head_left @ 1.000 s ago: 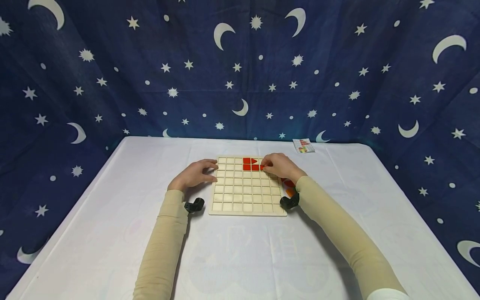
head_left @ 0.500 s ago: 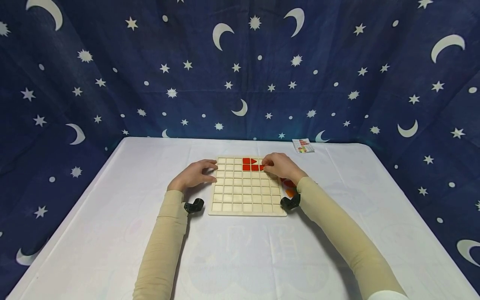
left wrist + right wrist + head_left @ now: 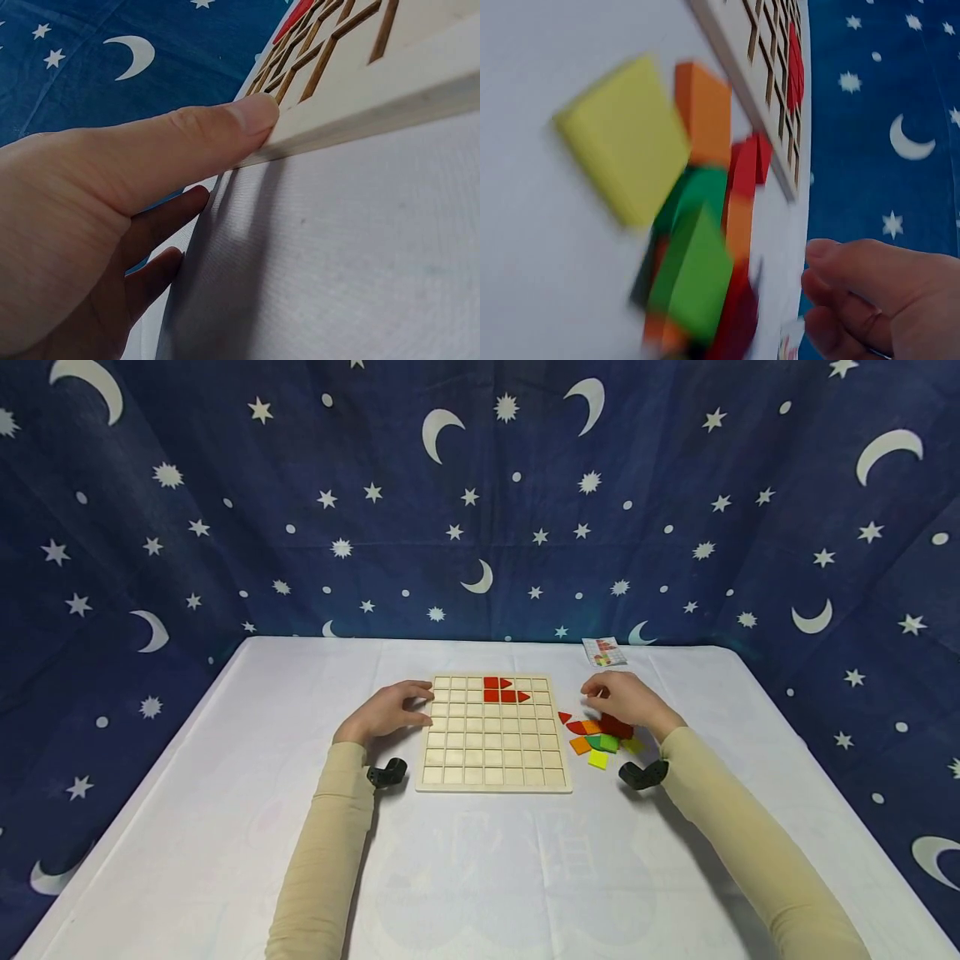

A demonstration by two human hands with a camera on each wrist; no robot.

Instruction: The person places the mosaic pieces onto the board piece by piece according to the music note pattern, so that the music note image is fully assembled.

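A pale wooden grid board [image 3: 495, 750] lies on the white table. Near its far edge sit two short rows of red pieces: squares [image 3: 491, 696], each row ending at the right in a triangle [image 3: 523, 697]. My left hand [image 3: 384, 710] rests at the board's left side, fingers apart; in the left wrist view the thumb [image 3: 202, 135] touches the rim. Over the loose pile to the right hovers my right hand [image 3: 626, 700], fingers loosely bent, with nothing seen in them. Beneath it are red pieces [image 3: 617, 727], an orange piece [image 3: 580, 745], green ones [image 3: 609, 743] and a yellow one [image 3: 597, 760].
A small printed card [image 3: 603, 652] with a coloured pattern lies near the table's far edge. A single red triangle [image 3: 565, 717] is close beside the board's right rim. Dark blue star-and-moon cloth [image 3: 480, 510] hangs behind the white tabletop [image 3: 480, 877].
My right hand has left the red triangle in the second row and moved right, over the loose pieces, which now show more fully. The left hand stays in place.
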